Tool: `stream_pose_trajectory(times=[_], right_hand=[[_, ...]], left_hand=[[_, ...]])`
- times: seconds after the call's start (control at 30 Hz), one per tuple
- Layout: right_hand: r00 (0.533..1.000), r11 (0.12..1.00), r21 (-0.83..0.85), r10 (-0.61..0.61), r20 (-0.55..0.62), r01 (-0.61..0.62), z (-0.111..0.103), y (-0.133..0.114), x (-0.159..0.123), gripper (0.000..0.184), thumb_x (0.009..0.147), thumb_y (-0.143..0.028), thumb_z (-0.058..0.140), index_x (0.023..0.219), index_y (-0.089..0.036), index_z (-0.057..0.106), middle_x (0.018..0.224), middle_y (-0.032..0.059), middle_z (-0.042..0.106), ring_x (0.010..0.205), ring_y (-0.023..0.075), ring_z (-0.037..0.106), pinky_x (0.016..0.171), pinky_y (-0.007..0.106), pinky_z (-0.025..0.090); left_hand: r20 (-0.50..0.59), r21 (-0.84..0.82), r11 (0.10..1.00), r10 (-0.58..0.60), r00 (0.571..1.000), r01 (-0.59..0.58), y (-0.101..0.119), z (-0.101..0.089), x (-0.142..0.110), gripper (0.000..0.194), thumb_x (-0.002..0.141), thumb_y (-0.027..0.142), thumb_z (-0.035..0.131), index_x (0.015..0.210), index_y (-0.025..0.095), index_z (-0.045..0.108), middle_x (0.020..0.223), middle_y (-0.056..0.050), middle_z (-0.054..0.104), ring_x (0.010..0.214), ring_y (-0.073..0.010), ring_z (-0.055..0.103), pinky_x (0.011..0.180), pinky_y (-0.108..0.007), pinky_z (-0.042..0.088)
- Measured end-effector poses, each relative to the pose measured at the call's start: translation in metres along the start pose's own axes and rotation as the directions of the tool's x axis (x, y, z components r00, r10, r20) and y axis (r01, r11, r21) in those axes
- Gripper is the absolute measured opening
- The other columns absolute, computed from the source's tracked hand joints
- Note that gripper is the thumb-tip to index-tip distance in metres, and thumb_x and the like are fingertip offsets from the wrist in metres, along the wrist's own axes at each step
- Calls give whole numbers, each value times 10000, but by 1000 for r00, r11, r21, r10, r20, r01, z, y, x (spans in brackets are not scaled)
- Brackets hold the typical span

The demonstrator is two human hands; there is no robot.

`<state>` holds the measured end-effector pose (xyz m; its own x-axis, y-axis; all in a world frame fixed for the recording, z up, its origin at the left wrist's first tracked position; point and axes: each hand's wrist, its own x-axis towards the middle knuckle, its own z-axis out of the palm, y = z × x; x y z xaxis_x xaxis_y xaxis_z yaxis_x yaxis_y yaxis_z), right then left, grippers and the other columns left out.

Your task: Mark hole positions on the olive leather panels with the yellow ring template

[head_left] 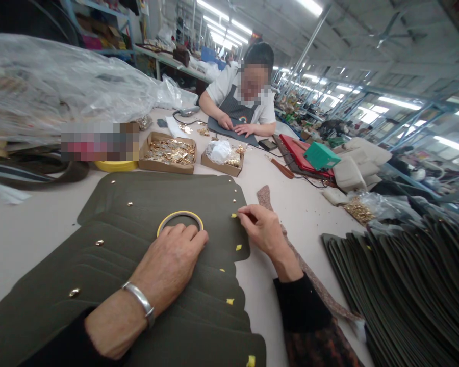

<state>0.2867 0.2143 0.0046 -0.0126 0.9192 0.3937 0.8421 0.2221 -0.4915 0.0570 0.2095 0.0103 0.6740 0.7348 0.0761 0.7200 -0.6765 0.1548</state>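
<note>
Dark olive-green panels (168, 193) overlap in a fanned row, with gold metal studs along the left and bits of yellow tape down the right edge. My left hand (168, 265), a silver bracelet at its wrist, rests on them, its fingers closed over the near side of a roll of yellow tape (180, 213). At the right edge of the farthest panel, my right hand (263, 229) has thumb and forefinger pinched at a small piece of yellow tape (234, 215). A lower tape piece (238, 247) sticks to the same panel. Its fingertips partly hide the contact.
Beyond the panels stand a cardboard box of gold fittings (168, 155) and a smaller box (222, 160). A co-worker (240, 97) handles a dark piece across the table. A brown speckled strip (306, 267) lies beside my right arm, near a tall row of green panels (413, 285).
</note>
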Motion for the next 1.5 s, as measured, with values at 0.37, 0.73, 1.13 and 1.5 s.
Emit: stream_pose_trajectory(times=[0.37, 0.73, 1.13, 1.5], right_hand=[[927, 923, -237, 343, 154, -302, 15, -18, 13, 208, 772, -177, 557, 838, -183, 755, 820, 61, 754, 813, 211, 687, 743, 280, 472], [903, 899, 267, 242, 356, -347, -10, -21, 3, 180, 791, -271, 613, 828, -149, 741, 659, 5, 691, 593, 116, 597, 540, 207, 433], [955, 923, 326, -261, 143, 204, 0, -62, -8, 124, 823, -132, 579, 840, -178, 693, 748, 13, 684, 658, 110, 603, 659, 219, 460], [968, 952, 179, -249, -14, 248, 13, -66, -14, 125, 763, -128, 544, 747, -191, 651, 647, -3, 655, 570, 107, 587, 569, 203, 448]], left_hand=[[-164, -126, 988, 68, 984, -89, -7, 0, -1, 188, 947, 172, 390, 898, 178, 571, 842, -53, 592, 822, -219, 564, 777, -395, 479], [-443, -216, 950, 112, 890, -227, -11, 3, -6, 248, 987, 255, 369, 1107, 189, 575, 1000, -38, 722, 837, -145, 691, 747, -247, 550], [-399, -223, 967, 25, 917, -123, -10, 6, -6, 412, 983, 322, 396, 1368, 182, 352, 969, -26, 747, 783, -172, 719, 641, -252, 535], [-310, -244, 969, -36, 950, -43, -8, -3, -8, 177, 962, 262, 402, 963, 218, 573, 771, 24, 675, 613, -126, 628, 553, -234, 427]])
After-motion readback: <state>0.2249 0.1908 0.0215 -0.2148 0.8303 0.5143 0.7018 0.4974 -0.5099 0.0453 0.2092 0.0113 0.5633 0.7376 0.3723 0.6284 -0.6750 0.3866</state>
